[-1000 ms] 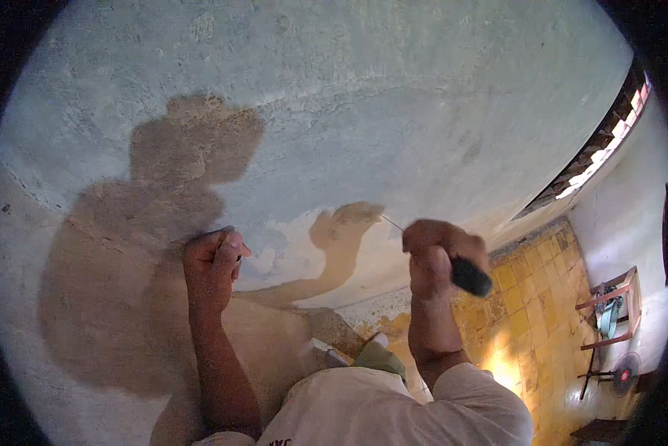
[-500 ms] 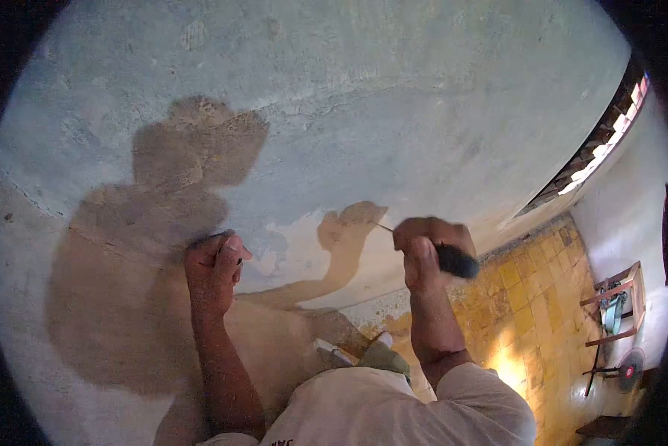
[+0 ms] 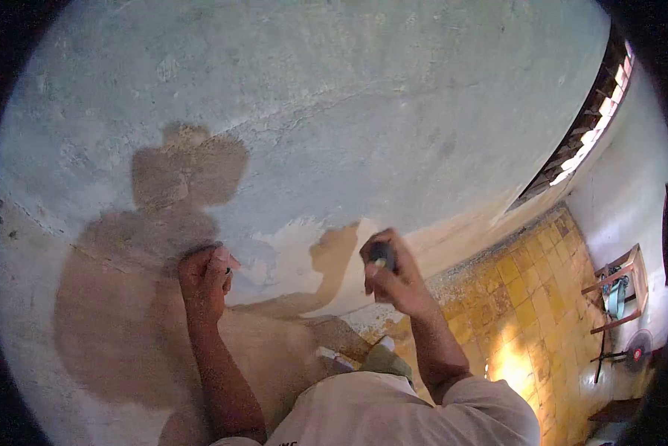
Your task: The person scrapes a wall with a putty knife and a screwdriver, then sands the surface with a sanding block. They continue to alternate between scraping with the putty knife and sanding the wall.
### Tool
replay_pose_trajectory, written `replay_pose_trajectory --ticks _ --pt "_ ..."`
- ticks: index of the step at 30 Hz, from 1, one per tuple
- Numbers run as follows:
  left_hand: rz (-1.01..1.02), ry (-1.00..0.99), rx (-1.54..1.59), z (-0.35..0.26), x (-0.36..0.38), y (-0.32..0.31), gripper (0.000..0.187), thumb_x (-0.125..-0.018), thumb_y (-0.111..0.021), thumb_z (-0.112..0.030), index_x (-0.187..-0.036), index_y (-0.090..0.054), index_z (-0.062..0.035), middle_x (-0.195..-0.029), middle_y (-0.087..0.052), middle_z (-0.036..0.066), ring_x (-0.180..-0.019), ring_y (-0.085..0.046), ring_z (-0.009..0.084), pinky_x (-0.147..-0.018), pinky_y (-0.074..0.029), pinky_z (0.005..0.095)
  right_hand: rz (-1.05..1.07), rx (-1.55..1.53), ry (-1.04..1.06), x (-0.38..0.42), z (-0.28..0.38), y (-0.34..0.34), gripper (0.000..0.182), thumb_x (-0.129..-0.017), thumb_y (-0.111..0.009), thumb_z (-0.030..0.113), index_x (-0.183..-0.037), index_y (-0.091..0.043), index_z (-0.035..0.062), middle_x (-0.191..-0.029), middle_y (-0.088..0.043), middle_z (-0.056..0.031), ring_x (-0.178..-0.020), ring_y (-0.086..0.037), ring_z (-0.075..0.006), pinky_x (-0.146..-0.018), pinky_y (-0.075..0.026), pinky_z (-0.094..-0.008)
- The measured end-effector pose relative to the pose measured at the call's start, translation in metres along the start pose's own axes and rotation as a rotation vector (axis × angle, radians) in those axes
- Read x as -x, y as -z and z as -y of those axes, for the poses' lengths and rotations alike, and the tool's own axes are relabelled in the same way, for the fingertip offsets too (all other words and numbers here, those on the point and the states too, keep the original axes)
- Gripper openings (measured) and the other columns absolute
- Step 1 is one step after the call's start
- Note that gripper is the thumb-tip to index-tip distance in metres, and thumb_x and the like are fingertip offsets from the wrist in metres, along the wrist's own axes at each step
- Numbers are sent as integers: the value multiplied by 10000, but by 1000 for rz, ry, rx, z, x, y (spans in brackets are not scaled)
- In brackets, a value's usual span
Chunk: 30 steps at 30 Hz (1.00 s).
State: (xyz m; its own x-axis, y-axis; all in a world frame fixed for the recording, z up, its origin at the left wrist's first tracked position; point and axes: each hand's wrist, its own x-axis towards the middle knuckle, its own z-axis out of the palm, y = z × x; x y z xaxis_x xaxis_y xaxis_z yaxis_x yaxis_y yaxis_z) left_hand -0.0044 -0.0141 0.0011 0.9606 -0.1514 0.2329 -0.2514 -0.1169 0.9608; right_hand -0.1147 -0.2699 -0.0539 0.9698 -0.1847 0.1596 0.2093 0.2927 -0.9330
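Note:
My right hand is closed around the black handle of a scraper, held a little off the wall. The handle's end faces me and the blade is hidden behind the hand. Close to the wall, my left hand is closed, with a dark edge showing above its fingers; what it grips I cannot make out. Blue-grey paint covers much of the wall, and a pale bare patch lies between my hands. My shadow falls across the left part of the wall.
Yellow floor tiles run along the wall's foot to the right. A wooden stool-like piece with a light-blue item and a fan stand farther right. A slatted opening is at the upper right. My shoe shows below.
My right hand has moved left and slightly down with the scraper, turning so the handle's end faces me. My left hand stays nearly in place. The view has shifted slightly.

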Motion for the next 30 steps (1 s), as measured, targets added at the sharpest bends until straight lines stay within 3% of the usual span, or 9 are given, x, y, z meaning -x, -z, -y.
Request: replay_pose_trajectory --ticks 4,7,11,17,21,22,23,26,30 --pt "51 -48 -22 8 -2 7 325 -869 -570 -258 -633 -579 -35 -519 -445 -30 -418 -351 41 -384 -267 228 249 325 -126 25 -28 32 225 -813 -650 113 -935 -469 58 -818 -486 -29 -659 -494 -100 -577 -439 -263" --pt "68 -41 -39 9 -2 10 328 -867 -576 -268 -636 -585 -35 -538 -463 -24 -418 -369 46 -381 -271 231 362 697 70 44 -12 50 265 -761 -699 79 -906 -483 29 -837 -496 -44 -749 -538 -135 -603 -476 -236" --pt "18 26 -87 7 1 5 336 -868 -576 -281 -637 -588 -38 -540 -472 -14 -413 -391 61 -375 -270 233 -205 186 256 71 27 83 416 -648 -767 39 -952 -485 75 -866 -480 -36 -836 -568 -183 -701 -494 -312" --pt "57 -89 -154 8 -2 11 360 -868 -569 -293 -622 -565 -30 -543 -500 10 -414 -400 79 -371 -273 242 -245 -257 128 103 39 93 693 -639 -679 1 -1235 -335 81 -932 -453 -70 -777 -595 -230 -671 -544 -398" --pt "28 -75 -166 14 -5 18 386 -859 -574 -318 -609 -558 -25 -538 -502 18 -403 -397 93 -369 -275 252 -300 -324 -46 120 19 93 606 -740 -590 64 -1272 -299 70 -880 -486 -94 -627 -600 -212 -564 -513 -309" --pt "-11 -37 -149 12 -4 14 395 -855 -575 -330 -601 -555 -28 -535 -499 19 -400 -398 100 -369 -278 253 -364 -394 -45 119 20 80 412 -820 -530 86 -1202 -377 53 -815 -517 -82 -592 -586 -180 -534 -480 -273" --pt "-55 1 -129 12 -2 11 404 -850 -576 -341 -592 -552 -31 -531 -496 20 -398 -398 107 -370 -282 255 -375 -401 -46 119 12 80 412 -820 -530 86 -1202 -377 53 -815 -517 -82 -592 -586 -180 -534 -480 -273" --pt "-95 -33 -106 15 0 11 406 -848 -573 -348 -598 -553 -28 -528 -495 29 -396 -403 118 -377 -294 256 -287 -47 -238 112 -2 71 122 -897 -492 142 -952 -490 33 -720 -543 -76 -557 -572 -171 -531 -491 -291" --pt "-12 -41 -154 20 -2 18 397 -839 -583 -363 -621 -559 -32 -522 -493 36 -395 -408 122 -379 -304 258 -315 -186 -351 94 -7 57 175 -923 -501 209 -858 -490 46 -699 -544 -54 -542 -563 -154 -523 -476 -266"
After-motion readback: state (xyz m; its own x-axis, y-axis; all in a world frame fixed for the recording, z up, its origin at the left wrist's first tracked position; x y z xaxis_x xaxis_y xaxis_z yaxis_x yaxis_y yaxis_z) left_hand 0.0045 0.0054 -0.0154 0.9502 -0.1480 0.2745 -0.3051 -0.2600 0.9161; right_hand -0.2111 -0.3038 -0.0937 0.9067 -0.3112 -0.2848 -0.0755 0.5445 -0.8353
